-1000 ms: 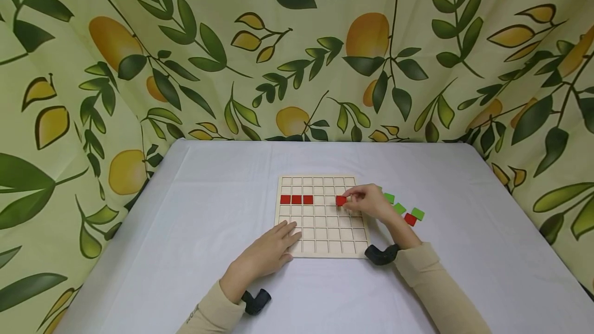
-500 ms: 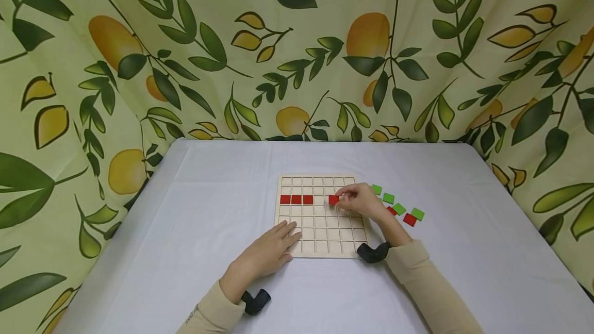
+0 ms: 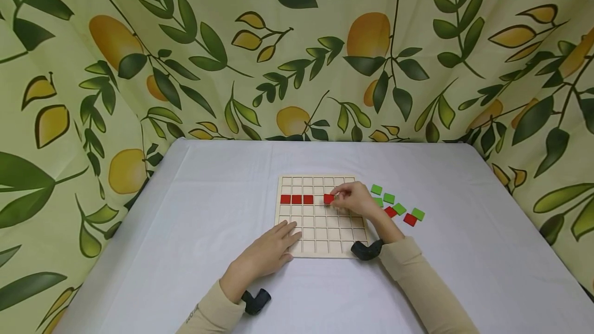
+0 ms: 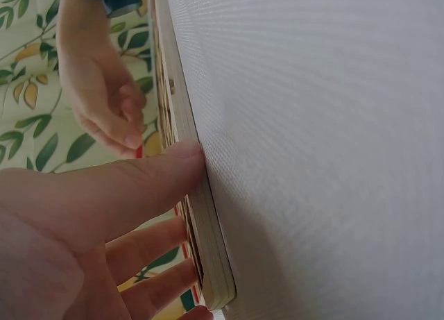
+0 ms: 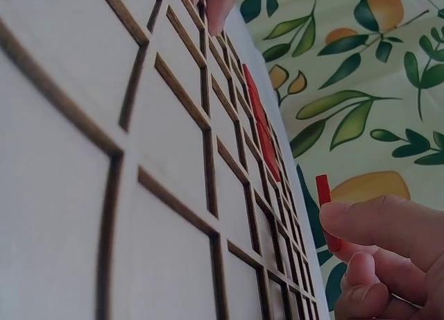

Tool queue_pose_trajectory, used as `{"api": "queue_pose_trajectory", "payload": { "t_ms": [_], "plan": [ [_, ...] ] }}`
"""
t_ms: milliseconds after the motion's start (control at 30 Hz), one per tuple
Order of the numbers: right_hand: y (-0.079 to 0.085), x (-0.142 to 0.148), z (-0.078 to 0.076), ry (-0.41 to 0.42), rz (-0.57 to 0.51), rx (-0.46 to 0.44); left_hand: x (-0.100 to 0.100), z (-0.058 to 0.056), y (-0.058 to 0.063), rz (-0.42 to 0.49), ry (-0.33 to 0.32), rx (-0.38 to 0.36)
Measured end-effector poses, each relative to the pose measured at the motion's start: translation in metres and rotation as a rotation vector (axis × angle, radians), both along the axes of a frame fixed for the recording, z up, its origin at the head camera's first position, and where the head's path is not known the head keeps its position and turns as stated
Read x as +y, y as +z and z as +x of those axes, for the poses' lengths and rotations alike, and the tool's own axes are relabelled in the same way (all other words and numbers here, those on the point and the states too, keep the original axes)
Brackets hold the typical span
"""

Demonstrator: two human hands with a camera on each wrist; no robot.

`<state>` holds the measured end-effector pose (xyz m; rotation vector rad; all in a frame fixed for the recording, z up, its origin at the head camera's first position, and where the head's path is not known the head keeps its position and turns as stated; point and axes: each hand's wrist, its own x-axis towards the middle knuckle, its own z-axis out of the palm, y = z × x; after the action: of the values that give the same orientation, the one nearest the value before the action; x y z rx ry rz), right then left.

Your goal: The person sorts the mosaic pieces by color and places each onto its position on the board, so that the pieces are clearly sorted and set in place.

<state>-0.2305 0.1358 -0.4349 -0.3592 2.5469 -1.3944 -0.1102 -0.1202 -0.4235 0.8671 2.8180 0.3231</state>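
A wooden grid board (image 3: 327, 233) lies on the table, with three red square tiles (image 3: 296, 199) side by side in one row at its left. My right hand (image 3: 356, 200) pinches another red square tile (image 5: 323, 189) between thumb and fingers, over the same row a little right of those three. In the right wrist view this tile stands edge-on, apart from the board face. My left hand (image 3: 265, 252) rests on the board's near left corner, fingers straight and spread over the squares. The left wrist view has its thumb (image 4: 156, 180) against the board's side edge.
Right of the board lie several loose green tiles (image 3: 389, 198) and two red tiles (image 3: 410, 219), some close together. A white cloth (image 3: 209, 189) covers the table. Behind it hangs a leaf-and-fruit patterned curtain (image 3: 260, 86). Black wrist devices (image 3: 366, 250) sit at both cuffs.
My right hand has moved left over the board with the red tile, toward the three red ones. More of the loose tiles at the right now show. The left hand stays put.
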Motion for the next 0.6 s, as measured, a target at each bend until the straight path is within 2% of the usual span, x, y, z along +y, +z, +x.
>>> {"api": "queue_pose_trajectory", "payload": {
  "t_ms": [233, 600],
  "plan": [
    [-0.003, -0.008, -0.002, 0.005, -0.006, 0.009, 0.0, 0.0, 0.0, -0.006, 0.003, -0.005],
    [-0.002, -0.017, -0.005, 0.0, 0.041, 0.045, 0.0, 0.002, 0.002, -0.005, -0.016, 0.012]
  ]
}}
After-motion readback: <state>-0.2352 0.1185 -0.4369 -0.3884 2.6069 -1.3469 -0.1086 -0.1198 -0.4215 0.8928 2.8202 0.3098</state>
